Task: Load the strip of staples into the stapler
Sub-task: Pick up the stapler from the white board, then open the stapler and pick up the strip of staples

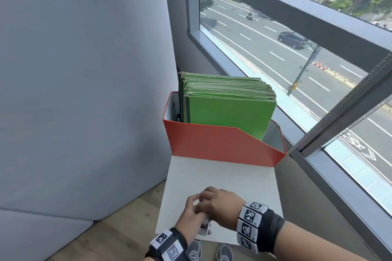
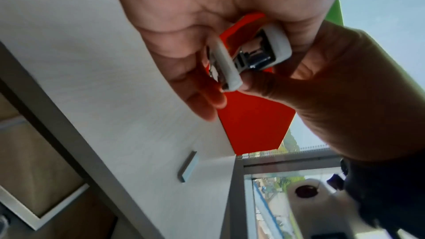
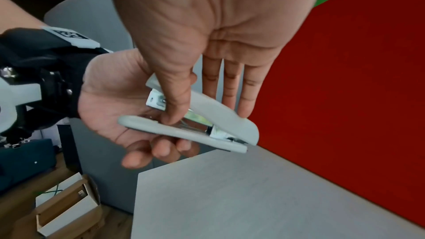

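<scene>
A grey stapler [image 3: 220, 114] lies in my left hand [image 3: 110, 97], whose fingers curl under its base. Its upper arm is lifted a little, and the metal magazine shows between the arms. My right hand [image 3: 207, 24] comes from above, thumb on the near side of the upper arm and straight fingers behind it. In the head view both hands [image 1: 191, 212] [image 1: 218, 203] meet above the front edge of the white table [image 1: 222, 176], hiding most of the stapler [image 1: 204, 228]. A short strip of staples [image 2: 188, 166] lies on the table, apart from both hands.
An orange file box [image 1: 222, 144] full of green folders [image 1: 229, 110] stands at the table's far end. A grey partition [image 1: 84, 70] rises on the left, a window [image 1: 297, 59] on the right. A cardboard box [image 3: 69, 206] sits on the floor.
</scene>
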Tool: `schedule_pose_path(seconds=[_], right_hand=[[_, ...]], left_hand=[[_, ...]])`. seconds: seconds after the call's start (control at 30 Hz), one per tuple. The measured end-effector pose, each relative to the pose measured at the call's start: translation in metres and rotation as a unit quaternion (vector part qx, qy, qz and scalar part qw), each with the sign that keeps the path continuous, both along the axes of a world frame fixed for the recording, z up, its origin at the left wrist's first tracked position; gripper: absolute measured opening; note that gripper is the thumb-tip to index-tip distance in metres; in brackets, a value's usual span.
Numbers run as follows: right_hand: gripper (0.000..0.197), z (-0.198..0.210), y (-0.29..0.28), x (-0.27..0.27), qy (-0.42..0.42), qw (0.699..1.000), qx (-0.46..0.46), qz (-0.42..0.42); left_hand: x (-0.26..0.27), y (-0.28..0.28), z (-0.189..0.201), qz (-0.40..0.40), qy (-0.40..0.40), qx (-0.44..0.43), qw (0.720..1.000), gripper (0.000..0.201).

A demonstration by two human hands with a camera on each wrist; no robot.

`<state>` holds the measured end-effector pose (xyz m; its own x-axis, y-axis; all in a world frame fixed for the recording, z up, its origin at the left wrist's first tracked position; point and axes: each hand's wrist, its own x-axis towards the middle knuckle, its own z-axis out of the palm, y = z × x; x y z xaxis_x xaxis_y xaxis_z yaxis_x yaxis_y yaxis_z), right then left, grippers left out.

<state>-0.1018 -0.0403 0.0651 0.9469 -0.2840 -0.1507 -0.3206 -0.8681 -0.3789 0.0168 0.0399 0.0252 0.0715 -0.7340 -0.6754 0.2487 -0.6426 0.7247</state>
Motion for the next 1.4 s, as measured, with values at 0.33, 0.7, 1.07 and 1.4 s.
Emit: schedule_pose_path(seconds=[0.33, 0.7, 1.07, 1.4], right_hand=[[0.028, 0.027, -0.031, 0.008, -0.021, 0.999, 0.015, -0.029], [0.037, 0.035, -0.035, -0.009, -0.053, 0.998, -0.045, 0.003], [0.031, 0.07, -0.064, -0.023, -0.129, 0.989, 0.05, -0.044], [0.03, 0.072, -0.107, -0.028, -0.248, 0.793, 0.467, -0.302]], left_hand=[[0.01, -0.022, 0.022, 0.045, 0.207, -0.035, 0.977, 0.046], [-0.009, -0.054, 0.022, 0.063, 0.176, 0.053, 0.981, 0.026], [-0.019, -0.068, 0.015, 0.041, 0.169, 0.024, 0.984, 0.038], [-0.017, -0.064, 0.02, -0.022, 0.171, -0.053, 0.984, 0.066]])
